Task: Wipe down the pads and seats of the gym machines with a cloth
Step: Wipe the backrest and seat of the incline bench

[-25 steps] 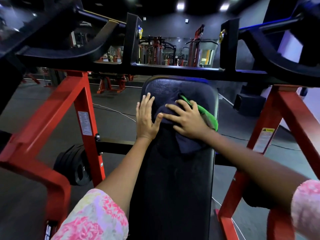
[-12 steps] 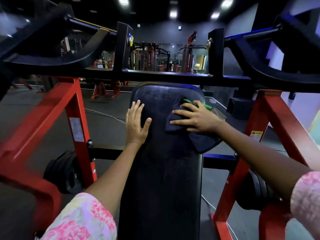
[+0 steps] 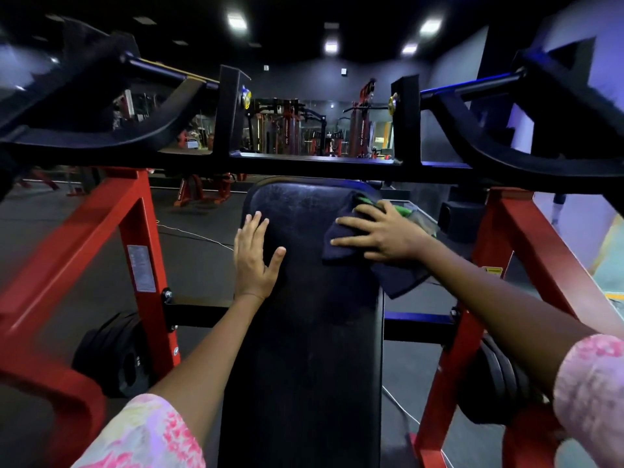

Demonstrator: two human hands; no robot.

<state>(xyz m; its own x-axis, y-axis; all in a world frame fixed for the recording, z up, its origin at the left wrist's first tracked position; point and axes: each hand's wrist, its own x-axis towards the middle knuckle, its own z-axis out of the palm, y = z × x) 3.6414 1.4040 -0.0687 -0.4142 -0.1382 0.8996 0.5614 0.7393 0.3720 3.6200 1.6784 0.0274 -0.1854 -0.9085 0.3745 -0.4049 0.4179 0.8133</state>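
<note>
At the upper right edge of the long black padded bench pad [image 3: 304,332], the right hand [image 3: 381,233] presses a dark navy cloth [image 3: 341,241] flat under spread, straight fingers, its grip released, the cloth's lower corner hanging off the pad's right edge. The left hand [image 3: 255,258] rests flat and released on the pad's left edge, holding nothing.

Black padded bench [image 3: 304,349], dark cloth [image 3: 341,238] on its upper right edge

The black crossbar [image 3: 304,165] passes just above the top of the bench pad [image 3: 300,332]; red frame legs [image 3: 145,251] stand on both sides of the pad.
</note>
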